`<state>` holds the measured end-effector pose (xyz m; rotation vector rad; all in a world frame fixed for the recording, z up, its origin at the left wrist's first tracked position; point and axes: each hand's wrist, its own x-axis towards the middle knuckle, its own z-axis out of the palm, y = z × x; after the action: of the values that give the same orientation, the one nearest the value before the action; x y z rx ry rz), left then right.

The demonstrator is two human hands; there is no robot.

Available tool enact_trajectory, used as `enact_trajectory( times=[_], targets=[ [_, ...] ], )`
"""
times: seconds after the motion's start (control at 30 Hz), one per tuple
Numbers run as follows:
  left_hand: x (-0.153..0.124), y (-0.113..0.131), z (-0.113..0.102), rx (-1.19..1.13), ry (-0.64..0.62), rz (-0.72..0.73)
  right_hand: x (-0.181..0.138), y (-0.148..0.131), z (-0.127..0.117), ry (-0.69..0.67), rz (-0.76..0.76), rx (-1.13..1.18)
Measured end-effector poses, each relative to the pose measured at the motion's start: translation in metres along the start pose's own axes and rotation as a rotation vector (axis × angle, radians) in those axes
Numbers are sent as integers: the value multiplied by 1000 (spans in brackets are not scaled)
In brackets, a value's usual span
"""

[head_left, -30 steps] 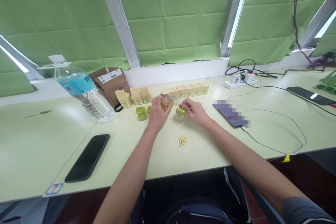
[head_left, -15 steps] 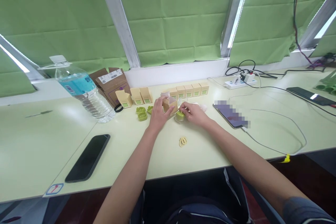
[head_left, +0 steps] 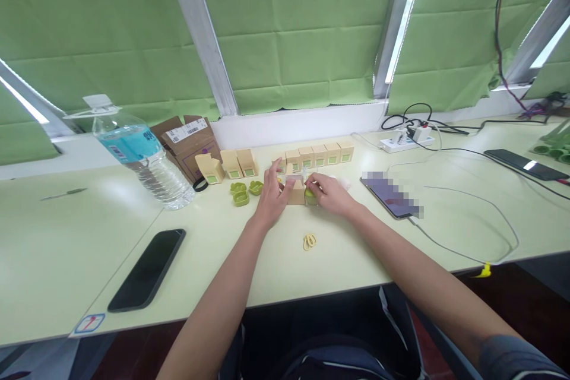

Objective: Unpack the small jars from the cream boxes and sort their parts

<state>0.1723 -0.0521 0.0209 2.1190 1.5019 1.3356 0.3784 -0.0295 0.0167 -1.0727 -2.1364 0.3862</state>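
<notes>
My left hand (head_left: 269, 199) is at the left side of a small open cardboard box (head_left: 296, 193), its thumb against the box and its index finger raised. Just right of the box, my right hand (head_left: 328, 191) pinches a small green piece (head_left: 310, 196) in what looks like clear plastic; the fingers partly cover it. Several green clover-shaped pieces (head_left: 241, 198) lie left of my left hand. Nearer the front edge are some yellow loops (head_left: 309, 241).
Small kraft boxes stand in a back row (head_left: 319, 156) and a left group (head_left: 247, 162). A water bottle (head_left: 142, 154), an opened carton (head_left: 189, 145), a black phone (head_left: 146, 270), a charging phone (head_left: 392, 195) and a power strip (head_left: 407, 141) surround the work area.
The small box has turned and now sits upright, its plain side facing me. My left fingers have shifted up on it. The green piece has moved slightly right with my right hand.
</notes>
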Motion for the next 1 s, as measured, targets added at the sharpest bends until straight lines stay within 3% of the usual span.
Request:
enact_trajectory(
  times=[0.23,0.33,0.47,0.63,0.77,0.83,1.0],
  targets=[
    [-1,0,-6,-166,-250,-33,0,-1,-3,-18,73,8],
    [0,2,-9,-162,-287,-58,0,-1,-3,-23,84,13],
    [3,7,-14,0,-201,-26,0,-1,-3,-27,79,21],
    [19,2,-27,80,119,90,1,0,-2,-37,74,34],
    [39,-7,-42,150,319,10,1,0,-1,-40,88,48],
    [49,-11,-48,232,328,-50,1,0,-1,-41,86,50],
    [70,-21,-51,418,205,-136,0,-1,-1,-53,96,60]
  ],
)
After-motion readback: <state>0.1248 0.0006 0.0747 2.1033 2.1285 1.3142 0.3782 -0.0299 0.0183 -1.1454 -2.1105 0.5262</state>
